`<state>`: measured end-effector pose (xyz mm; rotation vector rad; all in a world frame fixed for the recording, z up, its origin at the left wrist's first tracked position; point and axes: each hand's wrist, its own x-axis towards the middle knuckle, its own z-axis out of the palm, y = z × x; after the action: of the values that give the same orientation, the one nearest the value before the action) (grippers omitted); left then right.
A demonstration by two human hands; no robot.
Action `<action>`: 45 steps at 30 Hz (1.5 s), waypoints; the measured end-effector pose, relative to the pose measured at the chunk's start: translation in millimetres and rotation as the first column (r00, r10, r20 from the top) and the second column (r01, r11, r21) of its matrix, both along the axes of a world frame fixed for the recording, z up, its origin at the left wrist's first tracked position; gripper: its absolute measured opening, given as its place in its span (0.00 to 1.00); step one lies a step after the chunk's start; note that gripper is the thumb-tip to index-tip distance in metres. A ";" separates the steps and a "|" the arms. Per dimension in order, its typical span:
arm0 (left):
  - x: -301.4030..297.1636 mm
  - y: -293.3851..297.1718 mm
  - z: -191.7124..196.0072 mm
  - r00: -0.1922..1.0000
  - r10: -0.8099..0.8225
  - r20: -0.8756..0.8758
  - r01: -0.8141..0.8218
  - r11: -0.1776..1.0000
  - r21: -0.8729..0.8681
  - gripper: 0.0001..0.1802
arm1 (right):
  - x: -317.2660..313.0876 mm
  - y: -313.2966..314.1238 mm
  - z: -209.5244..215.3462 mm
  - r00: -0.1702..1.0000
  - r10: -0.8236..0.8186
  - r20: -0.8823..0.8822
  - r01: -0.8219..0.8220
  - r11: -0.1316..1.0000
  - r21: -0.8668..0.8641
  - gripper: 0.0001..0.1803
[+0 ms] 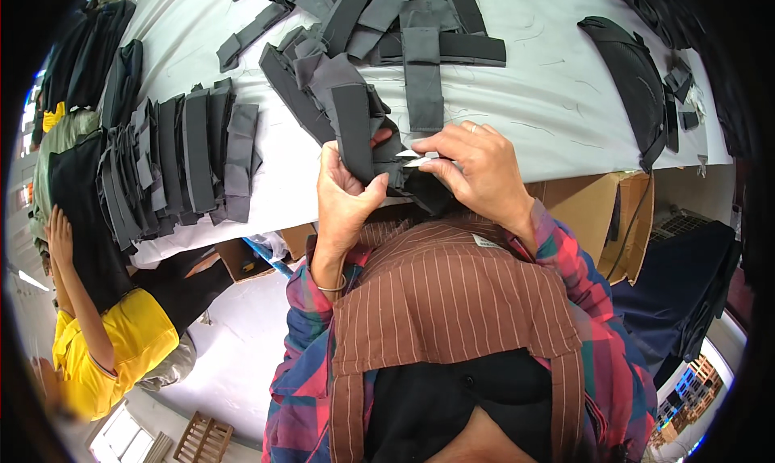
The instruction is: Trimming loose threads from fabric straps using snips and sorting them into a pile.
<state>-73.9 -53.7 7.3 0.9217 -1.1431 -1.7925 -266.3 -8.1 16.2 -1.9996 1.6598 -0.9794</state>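
My left hand (pixel 343 195) grips a bunch of dark grey fabric strips (pixel 353 128) at the table's near edge, thumb in front and fingers partly hidden behind the cloth. In my right hand (pixel 482 171) is a small pair of thread snips (pixel 418 158), pinched between thumb and fingers. Their pale tips point left and reach the edge of the held strips. Just beyond my hands, a loose pile of similar grey strips (pixel 421 47) lies crisscrossed on the white-covered table (pixel 529 104).
A row of overlapping grey strips (pixel 198 152) lies on the left. Far right is a curved black piece (pixel 626 79). Under the table edge stands a cardboard box (pixel 634 225), with dark cloth (pixel 674 289) beside it. A person in yellow (pixel 121 346) works at the left.
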 end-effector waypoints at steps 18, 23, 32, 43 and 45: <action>5.7 -0.7 0.5 0.993 -0.114 0.029 0.110 0.989 0.097 0.26 | -8.0 -15.9 1.0 0.910 0.194 -0.367 -0.262 0.954 -0.147 0.09; 6.6 0.2 8.0 0.990 -0.127 0.064 0.117 0.984 0.133 0.26 | -7.2 -17.0 1.1 0.913 0.214 -0.348 -0.281 0.947 -0.154 0.07; 14.0 -7.0 9.7 0.980 -0.127 -0.151 0.144 0.983 0.110 0.25 | -13.5 -13.7 10.5 0.948 0.252 0.193 -0.267 0.962 0.059 0.07; 54.2 -2.8 25.5 0.824 -0.539 0.174 0.506 0.839 0.200 0.30 | -11.9 -3.3 -3.3 0.749 -0.190 0.635 0.008 0.961 0.277 0.10; 59.5 -1.2 27.6 0.843 -0.370 0.391 0.387 0.921 0.039 0.33 | -11.7 -2.2 -3.1 0.724 -0.265 0.637 0.047 0.940 0.338 0.10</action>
<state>-14.4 -54.9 35.0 1.1236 -1.7124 -1.9328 -278.0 -10.3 13.2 -1.0993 1.4436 -1.2350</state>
